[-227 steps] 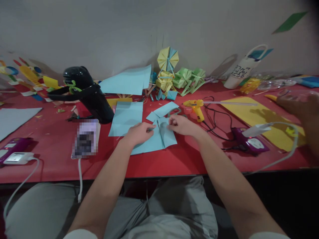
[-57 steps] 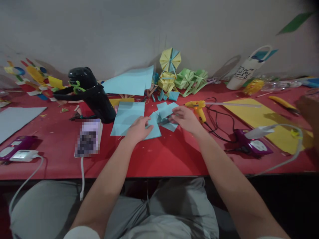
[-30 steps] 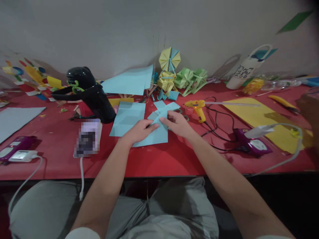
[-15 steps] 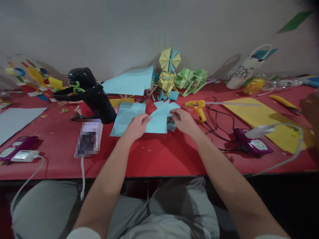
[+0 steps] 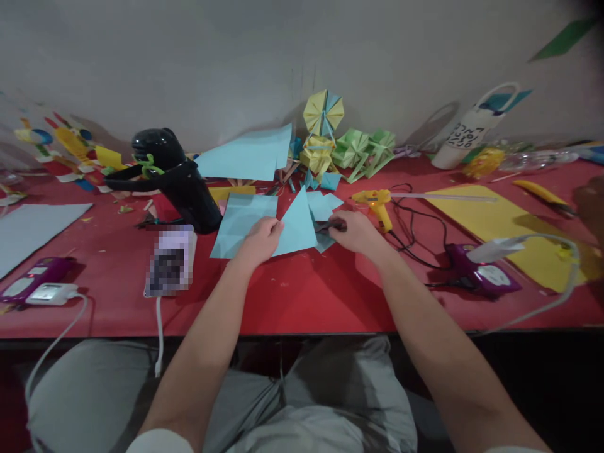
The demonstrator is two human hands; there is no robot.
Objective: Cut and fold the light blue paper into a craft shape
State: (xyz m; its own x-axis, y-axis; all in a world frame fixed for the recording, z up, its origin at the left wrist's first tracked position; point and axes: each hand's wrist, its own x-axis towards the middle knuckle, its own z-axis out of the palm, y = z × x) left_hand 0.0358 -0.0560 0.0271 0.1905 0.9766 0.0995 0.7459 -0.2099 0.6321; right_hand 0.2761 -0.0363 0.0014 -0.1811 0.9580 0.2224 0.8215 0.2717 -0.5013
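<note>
Two bare hands are seen, one light-blue paper sheet (image 5: 298,228) between them, and one pair of dark metal scissors (image 5: 324,226). The sheet's left side is pinched by the left hand (image 5: 262,239), thumb and fingers closed narrowly; the scissors are gripped in the curled right hand (image 5: 352,230), at the sheet's 3 o'clock. One flat, creased light-blue rectangle (image 5: 243,216) is partly covered at 9 o'clock, and small light-blue paper pieces (image 5: 322,204) are spread at 1 o'clock — their exact count cannot be told.

At 6 o'clock, a bare strip of red table (image 5: 302,299) is left before the straight front edge. Room is narrower at 2 o'clock, where one yellow glue gun (image 5: 377,205) is placed; one black cylindrical tumbler (image 5: 186,192) is tilted at 10 o'clock.

The held sheet is smooth and plain, tapered to a point at 12 o'clock, with a sharp lower right corner.
</note>
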